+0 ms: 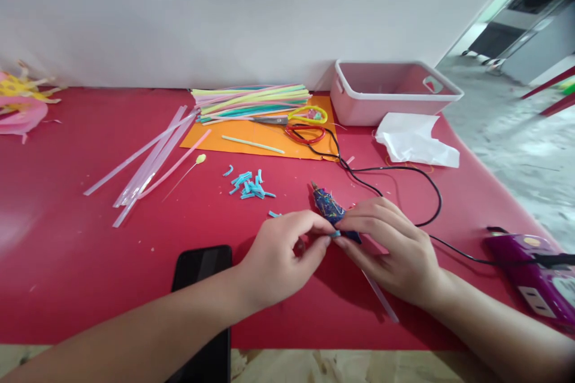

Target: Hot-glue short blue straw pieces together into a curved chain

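Between the fingertips of both hands is a short blue piece of pipe cleaner [335, 233]. My left hand [283, 251] pinches it from one side, thumb and forefinger together. From the other side, my right hand [398, 248] closes its thumb and fingers on it. Just behind the fingers lies a dark blue glue gun [329, 204], its tip pointing away and its back partly hidden by my right hand. A clear glue stick [381, 299] shows below that hand. Several cut blue pieces [252, 187] lie in a loose pile beyond my left hand.
Pipe cleaners [251, 99] and scissors [278, 121] lie on an orange sheet [251, 146]. Glue sticks [155, 161] and a yellow-tipped wire [200, 159] lie left. A phone [202, 269] is under my left forearm. Rightward are a bin [390, 105], white paper [415, 140], cable [438, 191] and purple power strip [525, 275].
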### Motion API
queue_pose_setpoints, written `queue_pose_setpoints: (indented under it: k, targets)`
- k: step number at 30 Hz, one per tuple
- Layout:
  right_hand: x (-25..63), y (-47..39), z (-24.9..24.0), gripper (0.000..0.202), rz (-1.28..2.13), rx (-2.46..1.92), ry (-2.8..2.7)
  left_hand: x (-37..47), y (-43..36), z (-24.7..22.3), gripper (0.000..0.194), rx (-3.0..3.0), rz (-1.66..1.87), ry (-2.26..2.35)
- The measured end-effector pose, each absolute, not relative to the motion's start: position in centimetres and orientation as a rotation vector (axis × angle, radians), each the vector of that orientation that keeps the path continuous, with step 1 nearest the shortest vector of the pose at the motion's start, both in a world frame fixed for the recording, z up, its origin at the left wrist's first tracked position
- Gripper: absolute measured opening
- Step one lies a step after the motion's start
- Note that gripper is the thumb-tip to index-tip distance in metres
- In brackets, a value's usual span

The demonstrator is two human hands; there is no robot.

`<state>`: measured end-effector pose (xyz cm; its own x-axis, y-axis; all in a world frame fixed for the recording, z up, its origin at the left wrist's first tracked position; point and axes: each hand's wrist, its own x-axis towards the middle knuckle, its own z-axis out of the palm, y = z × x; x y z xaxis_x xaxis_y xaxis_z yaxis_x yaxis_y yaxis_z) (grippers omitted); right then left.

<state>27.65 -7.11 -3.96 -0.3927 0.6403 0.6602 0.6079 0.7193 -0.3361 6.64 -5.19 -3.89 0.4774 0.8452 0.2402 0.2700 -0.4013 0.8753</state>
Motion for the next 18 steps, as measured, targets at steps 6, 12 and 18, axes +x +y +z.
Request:
queue_pose_setpoints:
  k: [6, 12, 18]
  targets:
    - [27.43, -7.13, -4.07, 0.013, 0.086, -0.989, -2.112, 6.63, -5.25, -4.16, 0.009, 2.047, 0.913, 0.929]
    - [27.19, -7.09, -4.05, 0.016, 0.172, -0.990, -2.102, 6.56, -5.02, -3.91, 0.005, 1.984, 0.873, 0.963]
    - [27.26, -7.11, -3.86, 0.014, 0.218, -0.995, -2.092, 6.37, -4.90, -4.03, 0.006, 2.003, 0.838, 0.985]
